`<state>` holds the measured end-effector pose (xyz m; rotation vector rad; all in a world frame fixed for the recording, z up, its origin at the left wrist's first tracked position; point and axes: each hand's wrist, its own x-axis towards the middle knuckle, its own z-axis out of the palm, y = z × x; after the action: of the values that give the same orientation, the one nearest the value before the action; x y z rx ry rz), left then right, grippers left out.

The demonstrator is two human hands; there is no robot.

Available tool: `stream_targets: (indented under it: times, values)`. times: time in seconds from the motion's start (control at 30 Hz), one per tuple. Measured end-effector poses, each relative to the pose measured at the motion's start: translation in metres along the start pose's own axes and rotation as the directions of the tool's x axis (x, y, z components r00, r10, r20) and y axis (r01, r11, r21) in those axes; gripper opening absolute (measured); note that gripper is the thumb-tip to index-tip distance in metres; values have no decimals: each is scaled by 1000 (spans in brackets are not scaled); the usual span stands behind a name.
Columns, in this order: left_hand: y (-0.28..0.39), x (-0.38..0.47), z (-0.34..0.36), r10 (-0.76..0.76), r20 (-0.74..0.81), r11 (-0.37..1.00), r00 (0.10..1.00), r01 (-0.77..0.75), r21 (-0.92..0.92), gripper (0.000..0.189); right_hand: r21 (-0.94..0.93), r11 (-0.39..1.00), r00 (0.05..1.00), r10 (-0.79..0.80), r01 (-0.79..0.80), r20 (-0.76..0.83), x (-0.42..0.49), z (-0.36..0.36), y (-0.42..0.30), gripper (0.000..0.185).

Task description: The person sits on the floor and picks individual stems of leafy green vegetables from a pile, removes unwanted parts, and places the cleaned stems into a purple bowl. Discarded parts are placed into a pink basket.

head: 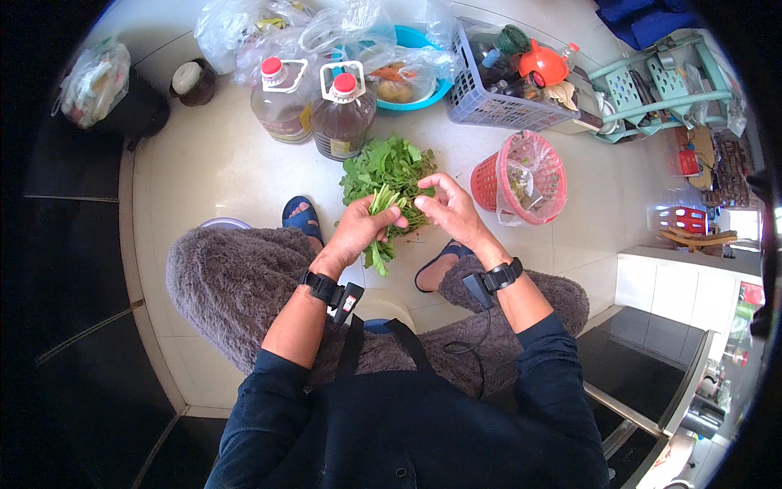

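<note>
My left hand grips a small bunch of leafy green stems, its pale cut ends pointing away from me and its leaves hanging below my fingers. Just to the right, my right hand hovers with thumb and forefinger apart, and nothing shows between them. Beneath and beyond both hands, a pile of leafy greens lies on the tiled floor. Some thin stems on its near side are partly hidden by my hands. To the right of the pile, a pink plastic basket lined with a clear bag contains scraps.
Two large red-capped jugs stand behind the pile, near a turquoise basin with bagged produce. A grey-blue crate of bottles sits farther right, beside a green rack. My slippered feet flank the greens. Dark cabinets line the left.
</note>
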<state>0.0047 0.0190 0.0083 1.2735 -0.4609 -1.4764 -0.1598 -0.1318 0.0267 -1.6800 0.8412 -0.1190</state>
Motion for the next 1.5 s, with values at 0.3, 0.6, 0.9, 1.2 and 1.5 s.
stream_targets:
  times: [0.3, 0.6, 0.9, 1.2, 1.5]
  values:
    - [-4, 1, -5, -58, 53, 995, 997, 62, -79, 15, -67, 986, 986, -147, 152, 78, 5, 12, -1, 19]
    - [-5, -2, 7, -10, -33, 993, 999, 13, 114, 15, -495, 756, 873, -488, 427, 7, -2, 20, -9, 6]
    - [-12, 4, 6, -135, -82, 990, 987, 138, 35, 11, -543, 661, 804, -592, 518, 46, -2, 27, -4, 12]
    - [-11, 5, -2, -238, -64, 971, 969, 236, -30, 14, -302, 915, 931, -327, 269, -161, 2, 8, 5, 7]
    - [-24, 4, -1, -185, -60, 932, 981, 195, 306, 23, -448, 893, 592, -380, 35, -711, 24, -143, 57, 21]
